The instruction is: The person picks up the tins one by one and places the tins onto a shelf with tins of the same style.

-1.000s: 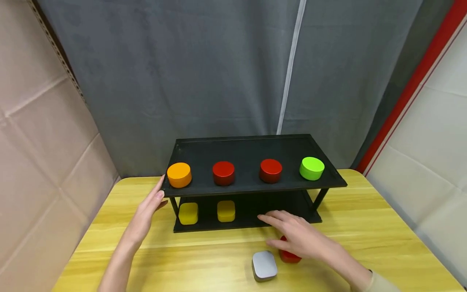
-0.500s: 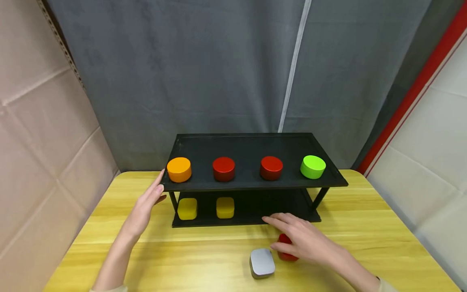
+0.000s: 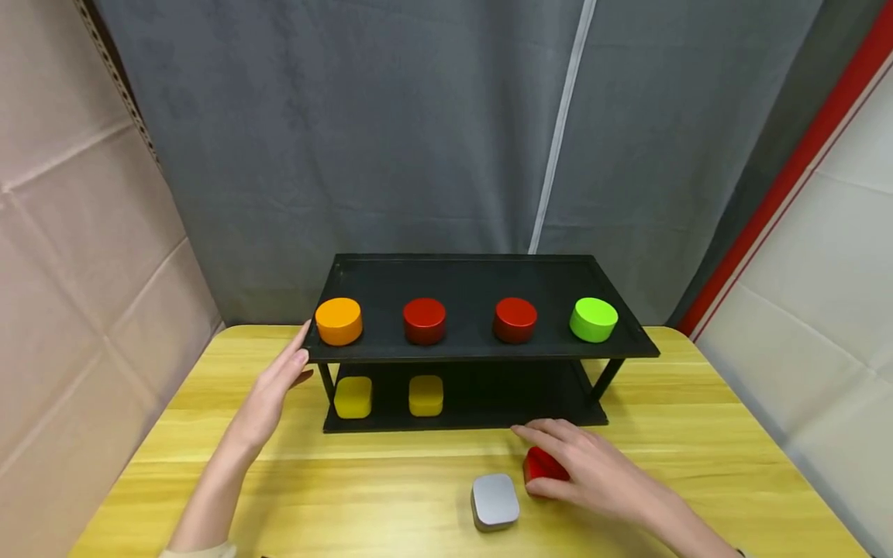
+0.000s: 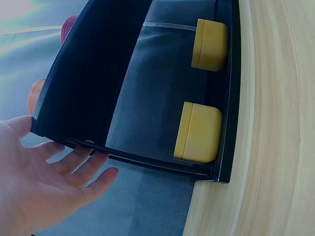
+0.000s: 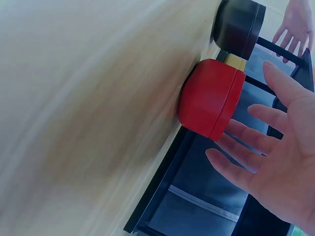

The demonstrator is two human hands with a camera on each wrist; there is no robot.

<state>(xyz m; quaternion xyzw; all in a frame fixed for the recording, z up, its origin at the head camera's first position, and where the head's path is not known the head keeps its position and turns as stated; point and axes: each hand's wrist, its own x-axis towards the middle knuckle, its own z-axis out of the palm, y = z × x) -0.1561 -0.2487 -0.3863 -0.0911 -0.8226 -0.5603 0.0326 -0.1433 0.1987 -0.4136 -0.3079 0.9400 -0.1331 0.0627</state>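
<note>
The left hand [image 3: 268, 395] rests at the left end of the black two-tier rack [image 3: 460, 283], fingers extended and thumb at the upper shelf's front corner. On the lower shelf stand two yellow rounded-square boxes [image 3: 353, 397] [image 3: 426, 396], side by side and apart. On the wooden table [image 3: 405, 465] in front, the silver-grey rounded-square box [image 3: 495, 501] sits just left of the right hand [image 3: 582, 469], whose thumb and fingers are spread, not clamped. To take the red rounded-square box [image 3: 543, 463] well, set the thumb on its near face and the fingertips on its far face, close evenly, and keep the thumb clear of the grey box. The red box lies on the table directly beneath the right hand, between thumb and fingers; whether the fingertips touch it cannot be told.
</note>
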